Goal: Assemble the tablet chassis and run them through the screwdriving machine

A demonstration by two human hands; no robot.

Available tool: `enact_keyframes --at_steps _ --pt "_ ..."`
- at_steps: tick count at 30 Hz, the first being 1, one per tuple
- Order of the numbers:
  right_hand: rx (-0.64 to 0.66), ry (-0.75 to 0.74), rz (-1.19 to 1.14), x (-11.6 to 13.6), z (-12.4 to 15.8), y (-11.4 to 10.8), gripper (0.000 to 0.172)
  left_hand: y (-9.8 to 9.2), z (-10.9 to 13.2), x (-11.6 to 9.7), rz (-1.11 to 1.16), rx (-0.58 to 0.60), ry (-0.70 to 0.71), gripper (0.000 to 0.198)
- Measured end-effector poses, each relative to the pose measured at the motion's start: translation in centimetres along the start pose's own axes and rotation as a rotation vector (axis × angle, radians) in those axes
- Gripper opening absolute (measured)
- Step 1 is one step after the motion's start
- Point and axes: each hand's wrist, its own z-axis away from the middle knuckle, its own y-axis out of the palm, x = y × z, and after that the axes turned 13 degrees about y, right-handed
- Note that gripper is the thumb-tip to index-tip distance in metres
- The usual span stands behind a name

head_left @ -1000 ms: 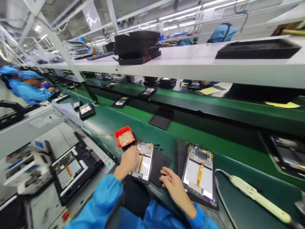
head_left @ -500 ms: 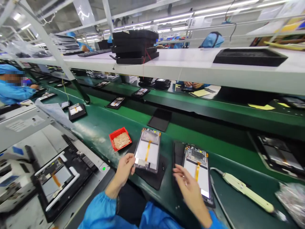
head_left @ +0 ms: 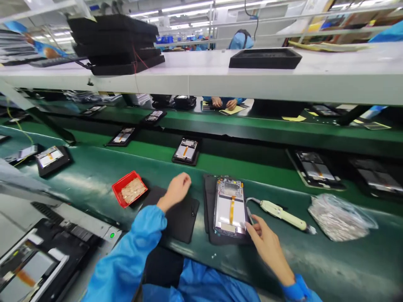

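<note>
My left hand (head_left: 178,188) hovers over the far edge of a bare black pad (head_left: 179,226), its fingers curled together with nothing showing in them. To its right an opened tablet (head_left: 231,207), board and white battery exposed and an orange ribbon down the middle, lies on another black pad (head_left: 208,218). At the tablet's lower right edge is my right hand (head_left: 266,241), the thumb by the corner and the fingers bent. A thin grey strip runs into its grip; whether this is a tool or the cable, I cannot tell.
A pale electric screwdriver (head_left: 283,216) lies right of the tablet, beside a plastic bag of small parts (head_left: 338,218). On the left are a red tray (head_left: 118,195) of small tan pieces and a machine (head_left: 94,224). Another tablet (head_left: 186,151) rests on the green belt. A white shelf (head_left: 195,84) crosses above.
The tablet at my left hand has left it; one now sits on the belt ahead. My right hand has gone from the other tablet's left side to its right edge. My view has turned right.
</note>
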Motion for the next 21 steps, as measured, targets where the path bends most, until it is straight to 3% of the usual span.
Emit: enact_keyframes --at_steps 2,5,8,10,14,17,19,21 --pt "0.030 0.003 0.033 -0.1 -0.1 0.2 0.058 2.5 4.4 -0.4 -0.122 0.164 0.055 0.016" --pt "0.005 -0.026 0.036 -0.3 -0.2 0.3 0.053 4.7 8.1 -0.4 -0.217 0.195 0.041 0.016" --pt "-0.114 -0.053 -0.041 0.0 0.3 0.5 0.045 4.9 8.1 -0.1 -0.029 0.143 -0.077 0.002" --pt "-0.151 -0.111 -0.155 1.2 1.2 0.9 0.037 4.4 7.6 -0.3 0.067 0.153 -0.112 0.009" --pt "0.021 -0.463 -0.280 5.6 3.9 2.7 0.019 4.5 7.8 -2.5 0.567 0.147 -0.272 0.025" --pt "0.026 -0.722 -0.249 8.3 5.2 4.0 0.016 5.6 8.4 -4.5 0.847 0.108 -0.396 0.033" --pt "0.005 -0.810 -0.210 9.0 5.5 4.4 0.019 6.4 8.6 -5.4 0.865 0.090 -0.420 0.032" --pt "0.026 -0.758 -0.232 9.2 5.4 4.5 0.015 7.0 8.7 -6.0 0.864 0.070 -0.426 0.029"
